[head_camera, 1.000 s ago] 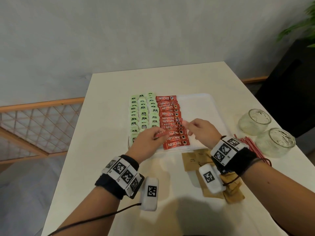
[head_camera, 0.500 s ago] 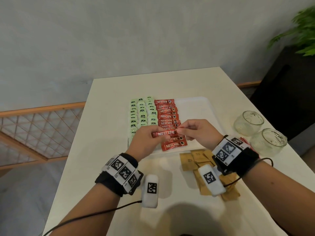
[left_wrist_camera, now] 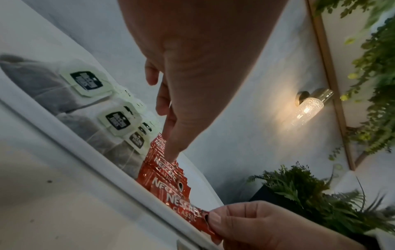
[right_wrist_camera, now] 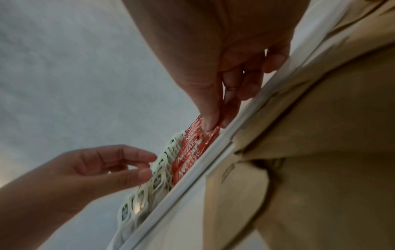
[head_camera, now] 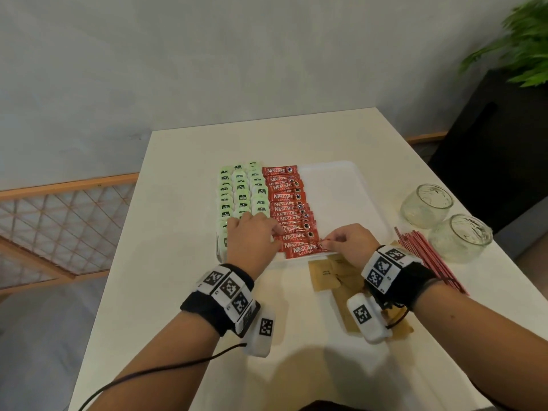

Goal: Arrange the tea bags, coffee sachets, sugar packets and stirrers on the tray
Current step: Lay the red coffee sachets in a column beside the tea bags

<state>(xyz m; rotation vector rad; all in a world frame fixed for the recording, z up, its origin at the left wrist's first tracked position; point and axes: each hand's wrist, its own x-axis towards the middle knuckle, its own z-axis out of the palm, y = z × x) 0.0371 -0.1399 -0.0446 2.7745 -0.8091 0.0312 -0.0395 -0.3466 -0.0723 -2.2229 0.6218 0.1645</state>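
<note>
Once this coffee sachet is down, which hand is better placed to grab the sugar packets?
Probably the right hand: the brown sugar packets lie just below it beside the tray.

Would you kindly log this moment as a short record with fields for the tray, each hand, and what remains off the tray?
tray: white, on the table; right part bare
tea bags: rows on the tray's left part
coffee sachets: overlapping column beside the tea bags
right hand: pinches the right end of the nearest sachet at the tray's near edge
left hand: fingertip on the sachets' left ends, holds nothing
sugar packets: brown, on the table near the tray
stirrers: red, on the table at right
glass jars: two, beyond the stirrers
</note>
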